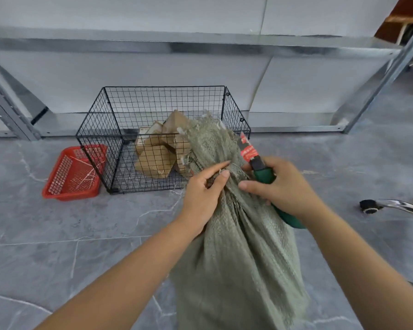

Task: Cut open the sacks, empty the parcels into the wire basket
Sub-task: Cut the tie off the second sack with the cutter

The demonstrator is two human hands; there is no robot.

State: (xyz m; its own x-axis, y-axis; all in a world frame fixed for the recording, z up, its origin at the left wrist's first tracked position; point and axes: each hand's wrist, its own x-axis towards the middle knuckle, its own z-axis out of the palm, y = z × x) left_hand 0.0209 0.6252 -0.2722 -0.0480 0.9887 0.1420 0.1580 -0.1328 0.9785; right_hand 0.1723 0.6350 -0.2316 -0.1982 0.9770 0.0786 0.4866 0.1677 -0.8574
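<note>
A grey-green woven sack (243, 253) stands upright in front of me, its neck bunched and tied. My left hand (204, 189) pinches the tie at the neck with thumb and forefinger. My right hand (278, 186) grips green-handled shears (264, 173), whose red-labelled blade end points up beside the sack's frayed top. Behind the sack stands a black wire basket (110, 129) holding several brown cardboard parcels (156, 160).
A red plastic tray (74, 173) with bits of cut string lies left of the basket on the grey marbled floor. A metal shelving frame (177, 46) runs along the wall behind. A chrome chair leg with a castor (370, 206) is at the right.
</note>
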